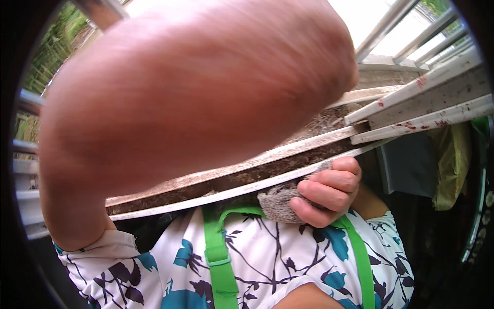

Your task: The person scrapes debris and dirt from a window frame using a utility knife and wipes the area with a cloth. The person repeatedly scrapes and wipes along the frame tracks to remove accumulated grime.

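My right hand (pixel 328 193) has its fingers curled around a grey fleecy cloth (pixel 279 202). Hand and cloth are at the near white edge of a sliding-window track (pixel 231 193), just in front of my chest. Dark dirt lines the groove of this track. A bare arm (pixel 193 100), blurred and very close to the camera, rises from the sleeve on my left and crosses over the track. It covers much of the upper view. My left hand cannot be made out; it lies out of view.
White sash frames (pixel 420 108) with reddish smears meet the track at right. Metal guard bars (pixel 386 29) stand beyond the sill, with greenery (pixel 54 58) outside at left. A grey panel (pixel 409 166) and a yellowish sheet (pixel 451 166) hang at right. Green straps (pixel 220 262) cross my patterned top.
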